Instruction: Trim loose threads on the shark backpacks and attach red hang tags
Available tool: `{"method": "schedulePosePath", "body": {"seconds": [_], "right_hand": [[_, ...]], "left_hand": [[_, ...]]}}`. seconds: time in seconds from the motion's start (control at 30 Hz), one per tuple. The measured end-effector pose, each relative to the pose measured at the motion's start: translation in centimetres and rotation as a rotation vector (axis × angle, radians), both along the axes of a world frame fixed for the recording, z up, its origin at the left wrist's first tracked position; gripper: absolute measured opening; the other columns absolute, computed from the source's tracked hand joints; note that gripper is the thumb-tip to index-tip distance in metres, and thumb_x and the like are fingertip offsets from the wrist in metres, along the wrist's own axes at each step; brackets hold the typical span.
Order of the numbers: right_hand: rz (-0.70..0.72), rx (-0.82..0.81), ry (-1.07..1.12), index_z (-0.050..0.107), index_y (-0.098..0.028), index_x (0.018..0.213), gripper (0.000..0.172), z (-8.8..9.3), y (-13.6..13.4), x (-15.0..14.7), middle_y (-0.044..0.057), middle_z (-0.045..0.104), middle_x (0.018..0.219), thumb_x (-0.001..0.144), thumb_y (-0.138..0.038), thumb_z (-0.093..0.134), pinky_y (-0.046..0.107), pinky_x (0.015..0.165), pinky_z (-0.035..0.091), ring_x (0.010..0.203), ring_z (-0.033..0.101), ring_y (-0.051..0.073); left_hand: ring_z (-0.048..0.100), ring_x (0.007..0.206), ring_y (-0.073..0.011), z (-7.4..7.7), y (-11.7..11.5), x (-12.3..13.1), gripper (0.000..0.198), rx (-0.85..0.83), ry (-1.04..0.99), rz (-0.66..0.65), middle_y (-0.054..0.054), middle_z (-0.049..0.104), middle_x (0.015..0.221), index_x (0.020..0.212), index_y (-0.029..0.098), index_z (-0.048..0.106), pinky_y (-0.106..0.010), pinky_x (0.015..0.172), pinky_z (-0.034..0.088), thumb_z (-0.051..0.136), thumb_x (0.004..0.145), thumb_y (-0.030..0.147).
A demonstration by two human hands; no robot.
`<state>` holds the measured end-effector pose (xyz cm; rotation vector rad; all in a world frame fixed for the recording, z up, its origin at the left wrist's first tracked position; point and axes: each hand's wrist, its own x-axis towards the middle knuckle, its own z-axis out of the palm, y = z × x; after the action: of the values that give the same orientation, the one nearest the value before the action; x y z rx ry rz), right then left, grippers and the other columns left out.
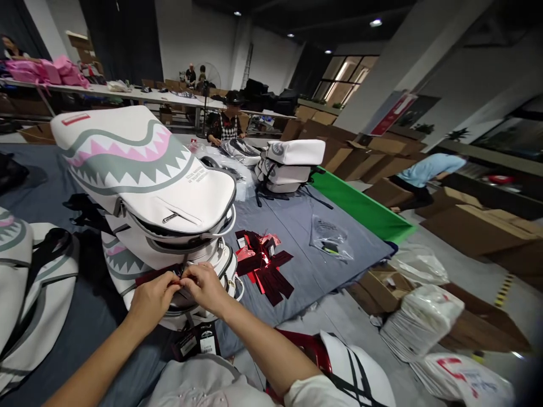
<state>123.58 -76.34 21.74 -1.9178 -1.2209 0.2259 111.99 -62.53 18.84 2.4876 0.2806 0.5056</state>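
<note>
A stack of white backpacks (169, 135) with a grey and pink shark-tooth print stands in front of me. My left hand (150, 297) is closed in a pinch at the lower bags, with a dark red tag (146, 276) between or behind its fingers. Close against it, my right hand (204, 287) pinches something small that its fingers hide. Black hang tags (195, 341) with a white barcode label hang below the hands. Right of the stack lies a pile of shiny dark red tags (267, 265) on the grey-blue cloth of the table (292, 223).
More white backpacks lie at the left (46, 282) and farther back (292, 161). A clear plastic bag (331, 237) rests on the table beside a green panel (360, 206). Cardboard boxes (479, 232) and plastic-wrapped stacks (424, 322) line the right floor. A co-worker (229, 124) sits across the table.
</note>
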Motion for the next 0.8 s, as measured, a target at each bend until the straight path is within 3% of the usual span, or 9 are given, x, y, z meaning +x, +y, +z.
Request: {"method": "schedulePosePath", "body": {"seconds": [0.1, 0.2, 0.33, 0.43, 0.53, 0.63, 0.8], "right_hand": [[0.000, -0.001, 0.008, 0.062, -0.019, 0.080, 0.009, -0.2, -0.1, 0.1, -0.003, 0.068, 0.077, 0.086, -0.014, 0.067, 0.031, 0.088, 0.035, 0.075, 0.058, 0.013], [-0.007, -0.010, 0.021, 0.062, -0.019, 0.078, 0.010, -0.3, -0.2, 0.2, -0.003, 0.068, 0.077, 0.085, -0.014, 0.068, 0.031, 0.089, 0.035, 0.074, 0.058, 0.013], [-0.013, -0.005, 0.040, 0.063, -0.020, 0.078, 0.010, -0.3, -0.2, 0.3, -0.003, 0.069, 0.078, 0.086, -0.016, 0.067, 0.030, 0.089, 0.037, 0.075, 0.058, 0.013], [-0.009, -0.006, 0.051, 0.063, -0.020, 0.078, 0.010, -0.3, -0.3, 0.5, -0.003, 0.069, 0.078, 0.086, -0.015, 0.067, 0.030, 0.090, 0.037, 0.075, 0.058, 0.013], [-0.019, 0.041, 0.088, 0.063, -0.020, 0.077, 0.011, -0.2, -0.5, 0.7, -0.004, 0.067, 0.074, 0.086, -0.015, 0.067, 0.027, 0.082, 0.039, 0.073, 0.058, 0.012], [0.001, 0.081, 0.115, 0.062, -0.020, 0.074, 0.013, -0.1, -0.6, 1.0, -0.004, 0.063, 0.070, 0.085, -0.015, 0.067, 0.024, 0.075, 0.040, 0.069, 0.056, 0.012], [-0.031, 0.093, 0.163, 0.061, -0.020, 0.075, 0.013, -0.3, -0.9, 1.3, -0.005, 0.061, 0.070, 0.081, -0.014, 0.070, 0.025, 0.077, 0.040, 0.070, 0.054, 0.012]], "left_hand": [[0.071, 0.076, -0.0157, -0.1, 0.0, 0.0, 0.026, 0.020, 0.002, -0.046, 0.002, 0.076, 0.089, 0.099, 0.026, 0.066, -0.023, 0.063, 0.048, 0.041, 0.095, 0.032], [0.069, 0.070, -0.0154, -0.2, 0.0, 0.1, 0.023, 0.077, 0.026, 0.017, 0.003, 0.074, 0.082, 0.089, 0.025, 0.064, -0.023, 0.058, 0.044, 0.045, 0.094, 0.035], [0.070, 0.075, -0.0150, -0.6, -0.2, 0.2, 0.025, 0.058, 0.015, -0.010, 0.004, 0.075, 0.088, 0.099, 0.027, 0.066, -0.022, 0.061, 0.045, 0.042, 0.096, 0.036], [0.069, 0.072, -0.0148, -0.8, -0.4, 0.2, 0.025, 0.105, -0.008, 0.037, 0.003, 0.075, 0.088, 0.094, 0.026, 0.067, -0.022, 0.061, 0.046, 0.044, 0.095, 0.035], [0.069, 0.071, -0.0144, -0.8, -0.7, 0.3, 0.024, 0.104, -0.002, 0.051, 0.003, 0.075, 0.089, 0.096, 0.026, 0.067, -0.022, 0.060, 0.045, 0.046, 0.094, 0.036], [0.071, 0.078, -0.0144, -0.5, -1.1, 0.4, 0.026, 0.077, -0.022, 0.013, 0.003, 0.076, 0.092, 0.102, 0.027, 0.067, -0.022, 0.065, 0.047, 0.043, 0.096, 0.034], [0.068, 0.069, -0.0150, 0.7, -1.9, 0.7, 0.021, 0.094, -0.001, 0.094, 0.002, 0.073, 0.082, 0.087, 0.023, 0.063, -0.023, 0.059, 0.047, 0.046, 0.092, 0.035]]}}
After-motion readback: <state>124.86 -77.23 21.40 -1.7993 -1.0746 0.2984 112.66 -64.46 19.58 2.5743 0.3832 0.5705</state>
